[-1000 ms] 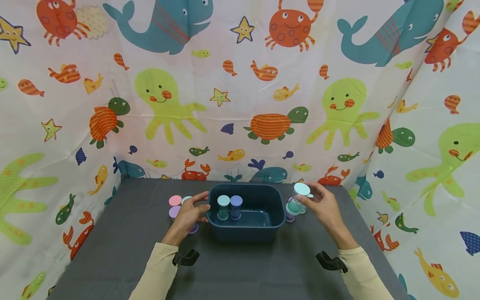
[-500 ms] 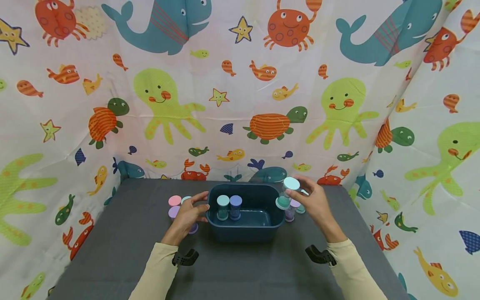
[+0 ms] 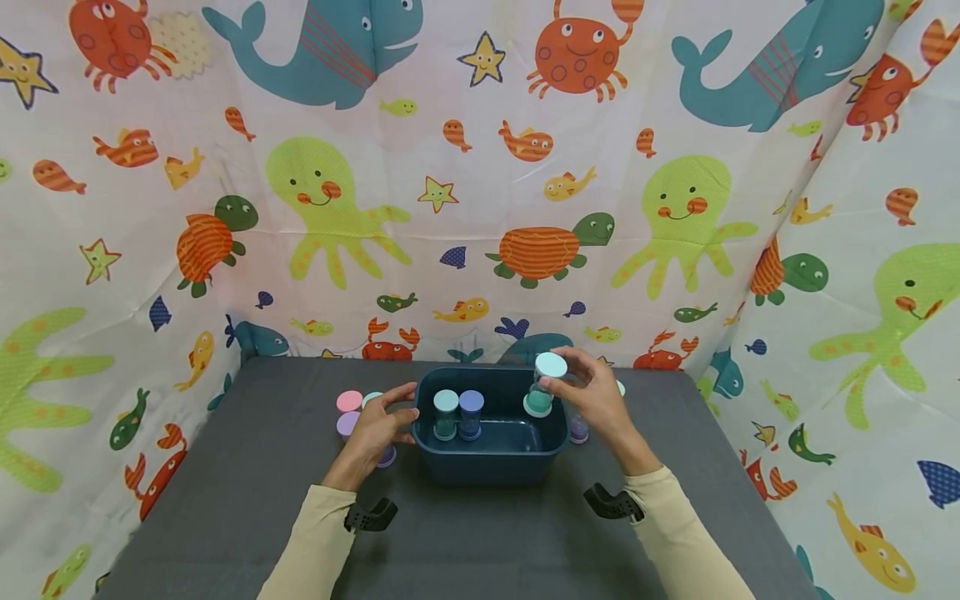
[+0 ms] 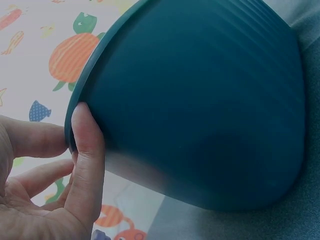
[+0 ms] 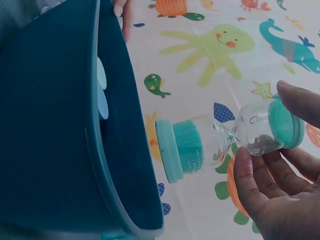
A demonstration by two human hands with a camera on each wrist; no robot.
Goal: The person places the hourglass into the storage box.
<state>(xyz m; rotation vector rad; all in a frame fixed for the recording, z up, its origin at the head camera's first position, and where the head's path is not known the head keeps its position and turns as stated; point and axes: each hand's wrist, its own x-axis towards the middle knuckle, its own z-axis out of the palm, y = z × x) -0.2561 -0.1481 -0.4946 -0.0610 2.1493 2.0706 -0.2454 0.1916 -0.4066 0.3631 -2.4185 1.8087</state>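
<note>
- Nearest, the left sleeve [image 3: 311, 533] and right sleeve [image 3: 686, 533], both cream, reach in over the grey table [image 3: 491, 542]; a black strap [image 3: 372, 515] shows at the left wrist and another band [image 3: 613, 503] at the right.
- The dark blue bin [image 3: 491, 469] stands on the table between the two hands, its long front wall facing the person.
- At its left end, the left hand [image 3: 378, 429] pinches the bin's rim, with fingers on both sides of the wall.
- At the other end, the right hand [image 3: 600, 400] pinches the held timer [image 5: 212, 142] by its upper part, between thumb and fingers.
- That timer is clear, with mint caps and teal sand in the lower bulb; it leans slightly, over the right part of the bin, with the hand above the rim.
- Inside the bin, toward its left half, a mint timer [image 3: 446, 415] and a blue timer [image 3: 471, 415] stand upright side by side.
- Left of the bin, partly hidden by the left hand, show a pink cap [image 3: 349, 402], a lilac cap [image 3: 347, 424] and a purple base [image 3: 387, 456].
- Right of it, a purple timer [image 3: 579, 431] is mostly hidden behind the right hand.
- Farthest, a white curtain [image 3: 450, 125] bears sea animals.
</note>
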